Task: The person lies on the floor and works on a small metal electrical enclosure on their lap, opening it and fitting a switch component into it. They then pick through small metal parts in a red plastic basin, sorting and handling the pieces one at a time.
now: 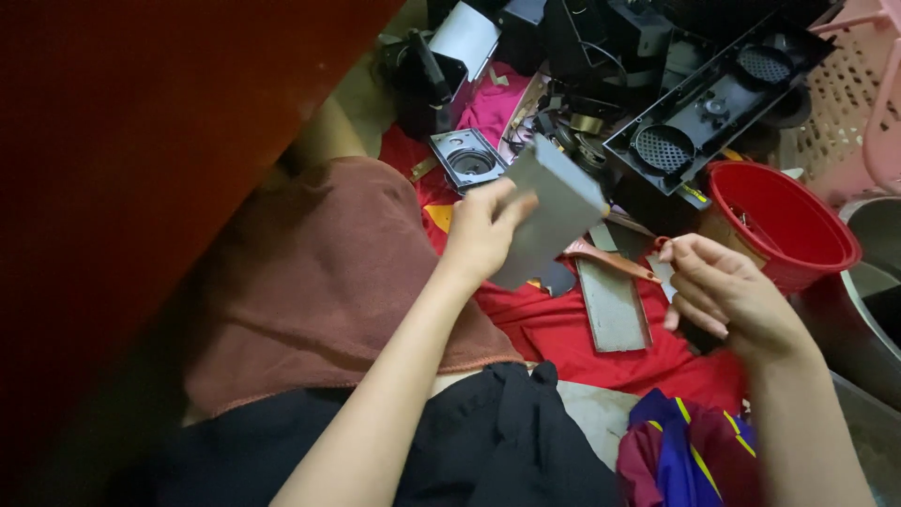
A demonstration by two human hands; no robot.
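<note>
While I sit over a red cloth (554, 329), my left hand (483, 230) is clamped on a flat grey panel (554, 211), raised at a tilt just right of it. Near right, my right hand (727, 296) has its fingers curled together; whether they pinch anything I cannot tell. A red bucket (784, 225) stands just beyond it, a long black speaker housing (713, 99) farther off. A dark red surface (141, 141) hides the left.

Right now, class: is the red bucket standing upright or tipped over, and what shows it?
Tipped. The red bucket leans with its open mouth turned toward the camera, so its inner wall shows. Whether anything lies inside: cannot tell.
</note>
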